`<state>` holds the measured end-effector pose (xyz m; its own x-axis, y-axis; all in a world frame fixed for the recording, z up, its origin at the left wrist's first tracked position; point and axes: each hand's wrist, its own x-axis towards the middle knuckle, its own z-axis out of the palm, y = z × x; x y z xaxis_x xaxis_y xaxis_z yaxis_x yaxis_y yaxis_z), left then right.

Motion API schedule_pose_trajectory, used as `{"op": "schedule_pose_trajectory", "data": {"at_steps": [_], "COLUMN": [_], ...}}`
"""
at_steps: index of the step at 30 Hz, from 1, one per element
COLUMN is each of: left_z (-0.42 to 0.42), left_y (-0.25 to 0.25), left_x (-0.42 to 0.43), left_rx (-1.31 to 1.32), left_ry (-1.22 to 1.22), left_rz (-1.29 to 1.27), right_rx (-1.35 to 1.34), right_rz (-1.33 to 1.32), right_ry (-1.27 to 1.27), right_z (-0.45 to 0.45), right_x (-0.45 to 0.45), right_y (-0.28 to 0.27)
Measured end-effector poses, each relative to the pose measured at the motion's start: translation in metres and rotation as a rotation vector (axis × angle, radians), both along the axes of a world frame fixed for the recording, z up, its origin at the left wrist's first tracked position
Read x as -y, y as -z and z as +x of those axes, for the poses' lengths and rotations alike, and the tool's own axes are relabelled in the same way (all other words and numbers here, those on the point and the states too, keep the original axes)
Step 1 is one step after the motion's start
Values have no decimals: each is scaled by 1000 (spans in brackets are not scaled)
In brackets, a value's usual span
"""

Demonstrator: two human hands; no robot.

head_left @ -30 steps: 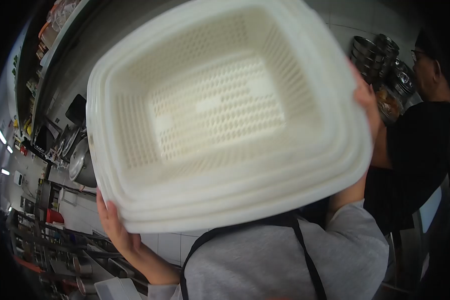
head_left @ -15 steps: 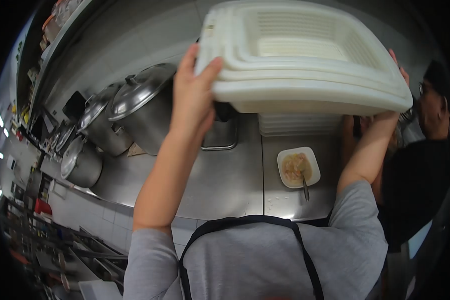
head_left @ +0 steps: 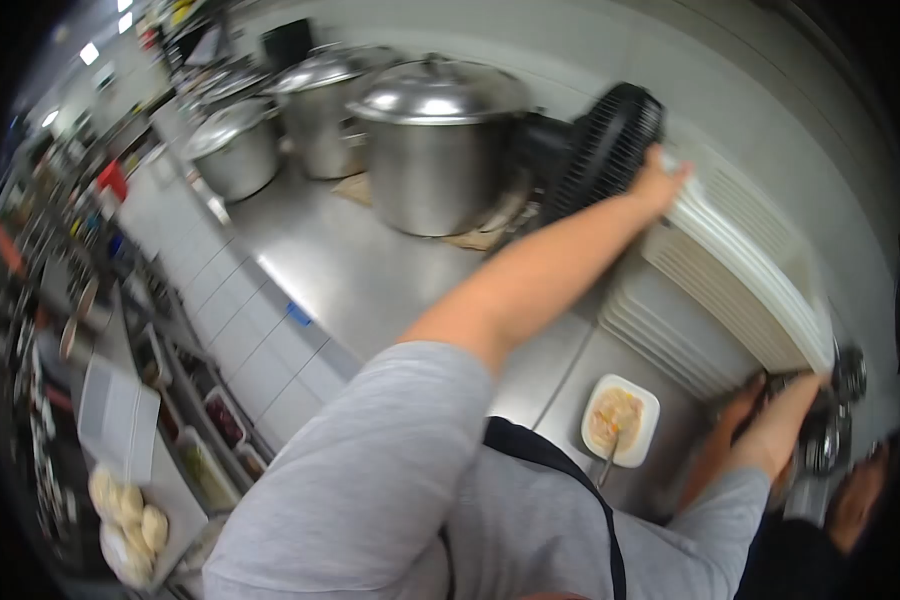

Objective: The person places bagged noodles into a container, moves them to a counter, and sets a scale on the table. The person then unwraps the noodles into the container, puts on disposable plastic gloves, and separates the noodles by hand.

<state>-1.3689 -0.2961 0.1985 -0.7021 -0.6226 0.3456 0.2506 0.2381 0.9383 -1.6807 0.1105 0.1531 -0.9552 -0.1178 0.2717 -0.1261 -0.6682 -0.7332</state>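
Note:
A stack of white plastic baskets is tilted against the wall side, above another stack of pale plastic containers standing on the counter. My left hand is closed on the far left end of the baskets, beside a black fan. At the opposite end, my right hand grips the baskets' lower right corner; its fingers are mostly hidden. Whether the baskets touch the containers beneath, I cannot tell. Nearer my body, a white square bowl of soupy food holds a spoon.
Large lidded steel pots stand along the wall on the steel counter. A co-worker in black is close on my right, an arm near my right forearm. Behind my left side is a worktop with food tubs.
The view has swung right, and the basket stack has moved away from me toward the wall, over the lower stack. Both hands still hold it. The fan has come into sight.

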Motion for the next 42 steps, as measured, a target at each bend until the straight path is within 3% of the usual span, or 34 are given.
{"op": "schedule_pose_trajectory", "data": {"at_steps": [1, 3, 6, 9, 11, 13, 15, 19, 25, 27, 29, 31, 32, 34, 38, 42], "left_z": [15, 28, 87, 196, 272, 345, 429, 607, 837, 874, 900, 925, 933, 950, 977, 981], "left_y": [-14, -13, 8, 32, 43, 75, 85, 129, 147, 139, 138, 152, 147, 155, 180, 208], "left_x": [-8, -15, -29, -21, -9, 5, 6, -12, -113, -140, -157, -168, -170, -176, -181, -175], "left_rx": [196, 269, 85, 87, 310, 666, 900, 879, 1140, 1291, 1308, 1309, 1211, 1271, 1318, 1345], "left_ry": [-8, -14, 80, 349, 610, 653, 363, -238, -1082, -1316, -1388, -1584, -1644, -1779, -2033, -2113], "left_rz": [-48, -70, -279, -647, -699, -657, -500, -266, 94, 284, 393, 218, 305, 342, 484, 638], "right_rx": [27, 75, 67, 79, -98, -155, -305, -338, -452, -455, -412, -416, -400, -484, -899, -1181], "right_rz": [-36, -152, -348, -588, -600, -611, -556, -528, -409, -391, -333, -222, -177, -94, 113, 64], "right_ry": [139, 527, 924, 871, 712, 609, 373, 210, -299, -480, -666, -858, -987, -1224, -1613, -2027], "right_z": [-3, 2, 32, 154, 230, 269, 297, 404, 548, 600, 672, 752, 788, 862, 982, 1085], "right_x": [1, 2, 8, 61, 107, 145, 181, 274, 423, 473, 513, 540, 552, 564, 577, 592], "right_y": [6, 26, 50, 34, 22, 15, 6, -27, -12, 2, 11, 16, 19, 23, 37, 69]}}
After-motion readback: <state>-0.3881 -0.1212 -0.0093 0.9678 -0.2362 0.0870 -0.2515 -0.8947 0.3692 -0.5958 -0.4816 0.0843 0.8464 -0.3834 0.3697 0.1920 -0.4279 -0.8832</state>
